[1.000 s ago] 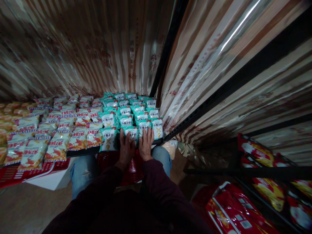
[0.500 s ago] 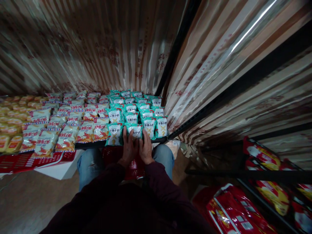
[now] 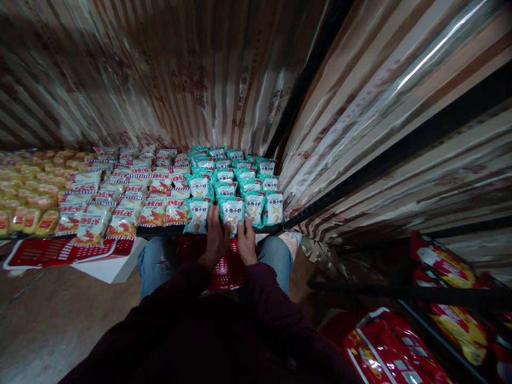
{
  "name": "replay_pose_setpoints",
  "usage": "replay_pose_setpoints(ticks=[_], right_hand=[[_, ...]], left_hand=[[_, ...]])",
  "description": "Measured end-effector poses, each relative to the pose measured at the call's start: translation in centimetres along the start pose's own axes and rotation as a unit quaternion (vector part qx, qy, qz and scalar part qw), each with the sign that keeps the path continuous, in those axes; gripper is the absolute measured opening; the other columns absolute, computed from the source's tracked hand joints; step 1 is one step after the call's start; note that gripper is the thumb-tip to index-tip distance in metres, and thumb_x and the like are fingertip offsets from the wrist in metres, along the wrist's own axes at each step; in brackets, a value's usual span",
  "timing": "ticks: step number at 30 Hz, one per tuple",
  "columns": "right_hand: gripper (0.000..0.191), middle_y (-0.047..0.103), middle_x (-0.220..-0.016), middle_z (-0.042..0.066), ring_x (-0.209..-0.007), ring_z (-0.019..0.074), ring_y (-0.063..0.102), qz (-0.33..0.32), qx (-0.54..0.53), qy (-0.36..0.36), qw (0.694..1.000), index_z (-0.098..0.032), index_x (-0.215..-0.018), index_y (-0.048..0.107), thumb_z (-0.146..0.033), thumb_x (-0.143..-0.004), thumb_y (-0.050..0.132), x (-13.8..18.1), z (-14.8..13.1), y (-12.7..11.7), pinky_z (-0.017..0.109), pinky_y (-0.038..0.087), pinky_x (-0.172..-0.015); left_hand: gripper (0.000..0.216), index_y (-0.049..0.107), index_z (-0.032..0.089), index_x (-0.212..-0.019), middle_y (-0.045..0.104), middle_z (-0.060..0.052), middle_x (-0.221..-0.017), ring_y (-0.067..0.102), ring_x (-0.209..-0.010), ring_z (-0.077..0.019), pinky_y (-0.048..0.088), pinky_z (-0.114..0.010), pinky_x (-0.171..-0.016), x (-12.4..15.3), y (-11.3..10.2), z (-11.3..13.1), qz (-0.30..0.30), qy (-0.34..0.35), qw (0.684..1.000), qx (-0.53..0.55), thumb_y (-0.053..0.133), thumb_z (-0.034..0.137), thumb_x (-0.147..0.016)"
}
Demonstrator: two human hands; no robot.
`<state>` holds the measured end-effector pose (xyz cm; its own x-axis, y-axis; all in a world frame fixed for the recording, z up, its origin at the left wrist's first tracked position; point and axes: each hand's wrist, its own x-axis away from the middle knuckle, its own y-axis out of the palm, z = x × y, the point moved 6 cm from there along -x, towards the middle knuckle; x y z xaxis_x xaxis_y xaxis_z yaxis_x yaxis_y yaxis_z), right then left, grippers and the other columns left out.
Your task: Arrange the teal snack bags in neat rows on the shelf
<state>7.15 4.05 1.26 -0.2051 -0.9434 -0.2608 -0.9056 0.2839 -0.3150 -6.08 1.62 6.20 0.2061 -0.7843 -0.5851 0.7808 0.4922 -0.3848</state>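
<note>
A teal-and-white snack bag [image 3: 231,212] stands upright at the front of a block of matching bags, its printed face toward me. My left hand [image 3: 216,237] is at its lower left side, fingers stretched up along the edge and thumb near the bottom. On the other side, my right hand [image 3: 247,241] has its fingers extended by the lower right corner. Both hands look open, touching or very close to the bag without wrapping round it. Another teal bag [image 3: 198,216] stands just left, and one more [image 3: 253,208] just right.
White-and-red snack bags [image 3: 124,217] fill the shelf to the left, then yellow packs [image 3: 32,220]. Below the shelf edge [image 3: 160,231] are red baskets [image 3: 227,273] and a white box [image 3: 116,266]. A black post [image 3: 296,80] rises behind; large red bags [image 3: 384,346] lie lower right.
Both hands have drawn down and back along the front bag, leaving more of its face uncovered. The bag now looks straighter. The view has shifted slightly.
</note>
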Motion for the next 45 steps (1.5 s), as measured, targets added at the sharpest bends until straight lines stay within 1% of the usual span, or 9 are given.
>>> replay_pose_setpoints(ticks=[5, 12, 16, 21, 28, 32, 36, 40, 45], right_hand=[[0.056, 0.059, -0.132, 0.015, -0.123, 0.0233, 0.055, -0.005, -0.006, 0.012, 1.000, -0.013, -0.131, 0.053, -0.052, -0.094, 0.036, -0.4, -0.3, 0.2, 0.043, 0.044, -0.103], [0.058, 0.058, -0.131, 0.017, -0.125, 0.0240, 0.053, -0.014, 0.048, -0.019, 0.999, -0.012, -0.136, 0.046, -0.051, -0.094, 0.034, 0.1, -2.6, 0.4, 0.039, 0.043, -0.102], [0.067, 0.062, -0.125, 0.015, -0.118, 0.0245, 0.057, -0.037, 0.002, 0.023, 0.999, -0.013, -0.141, 0.038, -0.056, -0.090, 0.043, 0.2, -2.9, 0.6, 0.038, 0.046, -0.098], [0.063, 0.058, -0.132, 0.013, -0.127, 0.0264, 0.048, -0.022, -0.043, 0.068, 0.997, -0.015, -0.132, 0.050, -0.059, -0.087, 0.045, 0.1, -2.6, 0.3, 0.043, 0.037, -0.107], [0.054, 0.064, -0.121, 0.010, -0.113, 0.0238, 0.056, -0.043, -0.064, 0.091, 0.993, -0.018, -0.123, 0.057, -0.057, -0.085, 0.049, -0.3, -2.8, -0.2, 0.039, 0.041, -0.101], [0.057, 0.065, -0.115, 0.009, -0.104, 0.0213, 0.059, -0.021, -0.124, 0.117, 0.985, -0.018, -0.125, 0.054, -0.057, -0.085, 0.050, -1.4, -2.6, -0.2, 0.036, 0.046, -0.093], [0.047, 0.067, -0.091, 0.003, -0.085, 0.0175, 0.060, -0.016, -0.180, 0.109, 0.977, -0.019, -0.106, 0.063, -0.058, -0.083, 0.051, -2.2, -2.7, 0.3, 0.029, 0.049, -0.077], [0.042, 0.056, -0.066, -0.005, -0.066, 0.0123, 0.051, 0.015, -0.202, 0.125, 0.971, -0.018, -0.083, 0.061, -0.059, -0.079, 0.054, -2.4, -2.8, 0.5, 0.022, 0.044, -0.061], [0.044, 0.040, -0.056, -0.008, -0.056, 0.0086, 0.038, 0.070, -0.227, 0.161, 0.958, -0.019, -0.064, 0.049, -0.061, -0.073, 0.060, -2.8, -3.0, 0.4, 0.021, 0.036, -0.054]], left_hand=[[0.059, 0.024, 0.013, -0.146, 0.044, -0.020, -0.143, 0.046, -0.131, -0.0248, 0.042, -0.042, -0.105, 0.0, 0.8, -1.4, -0.046, -0.079, 0.995, 0.033, 0.038, 0.040, -0.095], [0.052, 0.037, 0.013, -0.140, 0.049, -0.019, -0.139, 0.048, -0.129, -0.0267, 0.040, -0.044, -0.107, -0.7, 0.2, -1.7, -0.015, -0.121, 0.992, 0.027, 0.042, 0.031, -0.092], [0.060, 0.032, 0.013, -0.143, 0.056, -0.018, -0.131, 0.059, -0.114, -0.0255, 0.046, -0.044, -0.099, -1.1, -0.1, -1.4, -0.036, -0.158, 0.985, 0.064, 0.048, 0.028, -0.087], [0.056, 0.037, 0.015, -0.139, 0.058, -0.014, -0.129, 0.058, -0.114, -0.0237, 0.045, -0.041, -0.100, -1.3, -0.1, -1.2, -0.075, -0.212, 0.967, 0.123, 0.047, 0.036, -0.089], [0.050, 0.047, 0.014, -0.132, 0.062, -0.014, -0.125, 0.057, -0.116, -0.0251, 0.041, -0.042, -0.103, -1.4, -0.2, -1.9, -0.061, -0.277, 0.955, 0.086, 0.049, 0.039, -0.088], [0.049, 0.050, 0.015, -0.130, 0.062, -0.013, -0.126, 0.057, -0.116, -0.0254, 0.043, -0.043, -0.102, -0.8, -0.2, -1.9, -0.083, -0.256, 0.959, 0.085, 0.048, 0.041, -0.088], [0.051, 0.050, 0.015, -0.129, 0.062, -0.014, -0.125, 0.056, -0.118, -0.0261, 0.042, -0.044, -0.103, 0.1, -0.7, -2.1, -0.075, -0.227, 0.967, 0.082, 0.050, 0.042, -0.087], [0.051, 0.050, 0.013, -0.128, 0.061, -0.016, -0.125, 0.056, -0.118, -0.0265, 0.043, -0.044, -0.102, 0.7, -0.9, -2.1, -0.061, -0.210, 0.973, 0.075, 0.051, 0.043, -0.087], [0.051, 0.051, 0.013, -0.126, 0.062, -0.016, -0.122, 0.058, -0.115, -0.0258, 0.044, -0.043, -0.101, 0.8, -1.3, -1.3, -0.058, -0.191, 0.976, 0.086, 0.048, 0.046, -0.087]])
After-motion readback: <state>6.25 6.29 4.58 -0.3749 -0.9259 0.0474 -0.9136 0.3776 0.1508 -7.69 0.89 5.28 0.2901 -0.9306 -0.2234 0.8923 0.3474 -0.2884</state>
